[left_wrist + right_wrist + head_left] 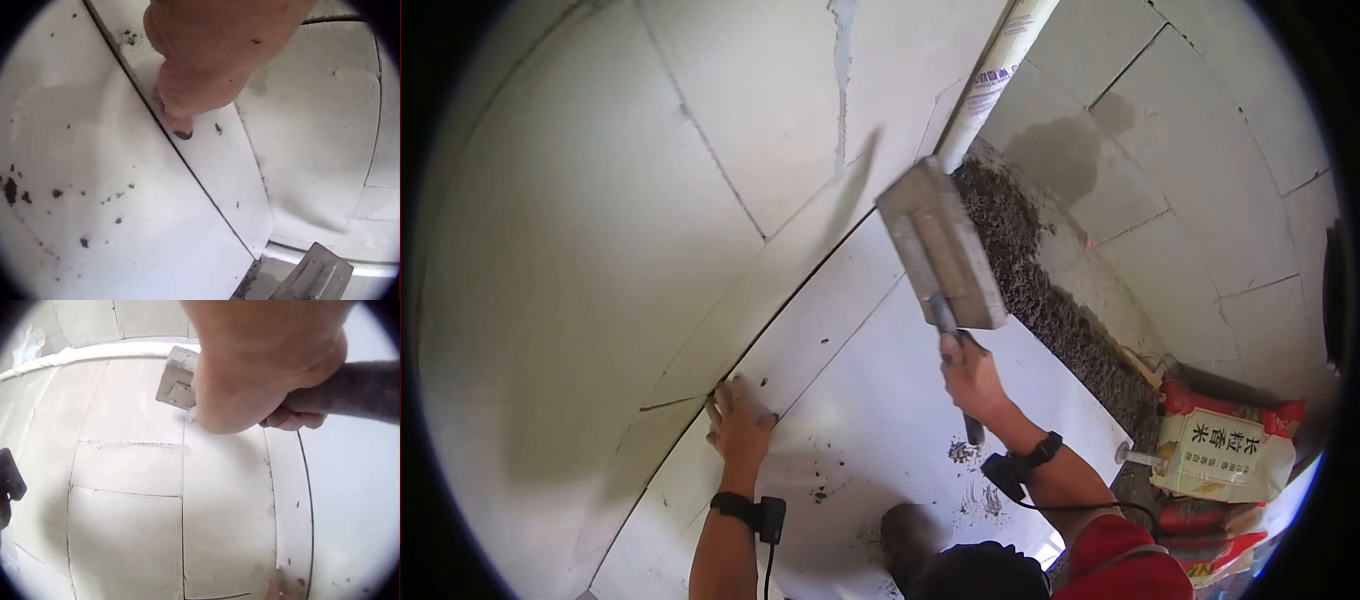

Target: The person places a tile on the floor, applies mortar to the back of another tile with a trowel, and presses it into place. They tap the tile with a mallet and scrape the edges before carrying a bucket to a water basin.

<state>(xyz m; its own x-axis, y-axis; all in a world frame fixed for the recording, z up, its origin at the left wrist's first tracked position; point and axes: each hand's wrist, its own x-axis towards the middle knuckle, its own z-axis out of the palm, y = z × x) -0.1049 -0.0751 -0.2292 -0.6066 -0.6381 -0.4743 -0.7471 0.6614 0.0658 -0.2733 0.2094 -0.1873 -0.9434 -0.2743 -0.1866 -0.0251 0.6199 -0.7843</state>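
Trowel, grey and rectangular, handle clasped by right grip; left grip, fingers spread, touches white panel.

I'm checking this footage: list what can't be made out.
- Working face of the trowel: head view, turned away.
- Most fingers of the left hand: left wrist view, hidden by the hand.
- Lettering on the pipe: head view, too small.
- Dark shape near the lower edge: head view, blurred.

Toward the upper right of the head view, the float, pipe and dark mortar obstruct passage. Between the two hands, the pale slab leaves a low lane, with only crumbs on it.
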